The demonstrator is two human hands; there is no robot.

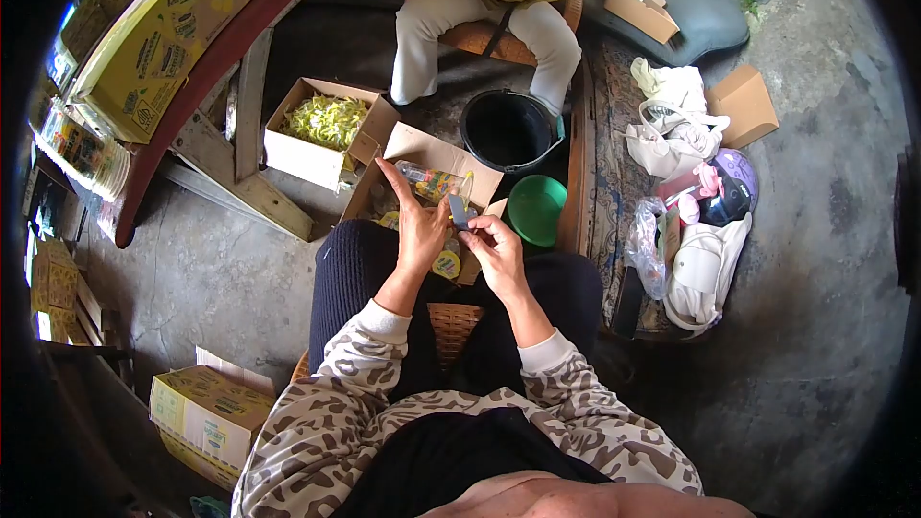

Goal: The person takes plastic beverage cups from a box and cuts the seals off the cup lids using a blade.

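In front of my lap, my right hand (495, 251) pinches a small, flat, dark grey piece (459, 214) between thumb and fingers. My left hand (419, 233) is beside it, index finger stretched out and thumb apart, the thumb tip close to or touching the grey piece. Its other fingers are partly hidden. Below both hands stands an open cardboard box (412, 145) with clear plastic cups inside; one printed cup (434, 182) lies on its side. A cup with a yellow round label (446, 263) shows between my wrists.
A carton of yellow strips (324, 122) stands ahead on the left. A black bucket (508, 131) and a green basin (536, 210) sit ahead on the right. Another person (480, 10) sits opposite. Bags (708, 264) lie on a bench at right; a lemon carton (213, 414) is at lower left.
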